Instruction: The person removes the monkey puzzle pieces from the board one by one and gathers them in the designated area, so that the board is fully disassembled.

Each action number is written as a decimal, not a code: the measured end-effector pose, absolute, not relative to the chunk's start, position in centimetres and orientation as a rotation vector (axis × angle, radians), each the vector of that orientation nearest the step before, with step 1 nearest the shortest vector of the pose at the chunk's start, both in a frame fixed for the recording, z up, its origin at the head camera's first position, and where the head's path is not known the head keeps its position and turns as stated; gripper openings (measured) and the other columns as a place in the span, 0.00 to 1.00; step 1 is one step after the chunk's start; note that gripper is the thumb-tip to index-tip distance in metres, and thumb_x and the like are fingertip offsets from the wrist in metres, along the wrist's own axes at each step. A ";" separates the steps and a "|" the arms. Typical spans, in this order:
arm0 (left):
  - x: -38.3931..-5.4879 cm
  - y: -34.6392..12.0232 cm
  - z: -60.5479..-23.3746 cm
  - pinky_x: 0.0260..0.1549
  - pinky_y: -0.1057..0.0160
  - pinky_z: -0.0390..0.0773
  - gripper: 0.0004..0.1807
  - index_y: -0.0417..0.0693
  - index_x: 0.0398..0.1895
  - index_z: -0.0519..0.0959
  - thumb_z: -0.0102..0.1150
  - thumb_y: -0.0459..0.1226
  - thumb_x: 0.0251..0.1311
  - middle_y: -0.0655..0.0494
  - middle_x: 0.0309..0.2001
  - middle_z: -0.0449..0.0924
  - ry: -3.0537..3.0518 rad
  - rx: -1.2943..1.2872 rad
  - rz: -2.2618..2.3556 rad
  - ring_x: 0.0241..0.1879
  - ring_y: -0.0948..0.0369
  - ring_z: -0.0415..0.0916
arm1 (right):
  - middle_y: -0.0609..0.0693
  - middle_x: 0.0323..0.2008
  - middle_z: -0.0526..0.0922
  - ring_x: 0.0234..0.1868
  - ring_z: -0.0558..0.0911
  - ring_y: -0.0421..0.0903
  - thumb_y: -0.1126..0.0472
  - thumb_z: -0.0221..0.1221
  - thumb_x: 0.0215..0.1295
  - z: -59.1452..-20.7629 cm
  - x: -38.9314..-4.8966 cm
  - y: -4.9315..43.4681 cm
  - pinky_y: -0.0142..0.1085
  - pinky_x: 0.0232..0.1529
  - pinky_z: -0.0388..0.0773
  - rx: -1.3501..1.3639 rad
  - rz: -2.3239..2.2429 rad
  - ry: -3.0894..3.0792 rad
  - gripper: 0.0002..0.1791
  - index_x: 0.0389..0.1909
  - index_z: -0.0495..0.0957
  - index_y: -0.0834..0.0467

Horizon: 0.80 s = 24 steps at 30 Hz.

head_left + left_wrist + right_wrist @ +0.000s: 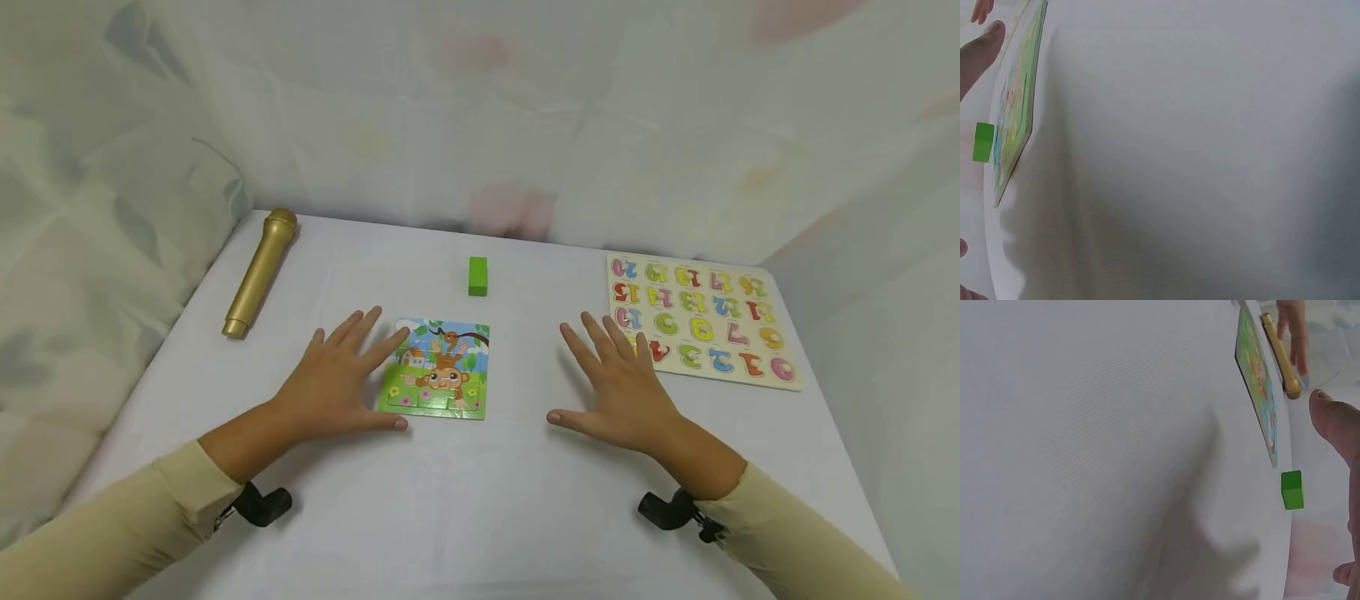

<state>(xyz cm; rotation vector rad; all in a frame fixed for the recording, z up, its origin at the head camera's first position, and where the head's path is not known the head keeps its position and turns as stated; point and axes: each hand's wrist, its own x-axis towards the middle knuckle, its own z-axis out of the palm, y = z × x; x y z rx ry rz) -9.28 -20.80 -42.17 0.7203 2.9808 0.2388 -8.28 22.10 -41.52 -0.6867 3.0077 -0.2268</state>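
A square monkey jigsaw puzzle [438, 375] lies flat near the middle of the table. My left hand [333, 383] hovers by its left side, fingers spread and holding nothing; its index fingertip overlaps the puzzle's edge in the head view. To the right, my right hand [622, 383] is held above the cloth with its fingers spread, also holding nothing. One fingertip of it overlaps the corner of a wooden number board [735, 379]. Behind the puzzle stands a small green block [477, 277]. The left wrist view shows the puzzle [1019, 112] edge-on beside the left thumb.
A gold toy microphone [258, 275] lies at the back left. White cloth [480, 517] covers the table, and patterned fabric [525, 125] hangs behind it. A dark wrist mount [262, 504] sits on the left forearm, another [667, 510] on the right.
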 end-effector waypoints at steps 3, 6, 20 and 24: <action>-8.9 -20.8 -42.6 0.68 0.24 0.60 0.71 0.65 0.87 0.57 0.71 0.80 0.39 0.40 0.84 0.50 2.983 0.731 0.309 0.80 0.37 0.53 | 0.57 0.85 0.52 0.83 0.52 0.64 0.16 0.61 0.56 -41.5 -8.5 21.6 0.74 0.74 0.46 -0.705 -0.293 3.014 0.66 0.88 0.48 0.44; -8.6 -20.9 -43.1 0.67 0.28 0.65 0.69 0.61 0.86 0.60 0.74 0.77 0.40 0.39 0.82 0.55 2.991 0.747 0.379 0.77 0.37 0.59 | 0.58 0.81 0.59 0.81 0.57 0.63 0.21 0.64 0.57 -41.6 -8.8 21.0 0.69 0.76 0.51 -0.735 -0.354 3.024 0.65 0.88 0.50 0.46; -7.7 -19.4 -44.3 0.56 0.36 0.75 0.60 0.57 0.81 0.69 0.77 0.71 0.45 0.44 0.71 0.69 3.024 0.635 0.497 0.69 0.43 0.69 | 0.58 0.70 0.69 0.70 0.67 0.57 0.33 0.70 0.63 -42.6 -10.8 17.2 0.59 0.65 0.67 -0.787 -0.691 2.922 0.53 0.85 0.60 0.46; -7.8 -18.7 -44.5 0.55 0.39 0.75 0.57 0.57 0.79 0.72 0.78 0.70 0.45 0.45 0.66 0.72 3.033 0.603 0.531 0.63 0.45 0.71 | 0.56 0.67 0.72 0.65 0.71 0.55 0.36 0.70 0.64 -43.1 -11.4 15.8 0.55 0.59 0.71 -0.820 -0.736 2.884 0.50 0.83 0.64 0.47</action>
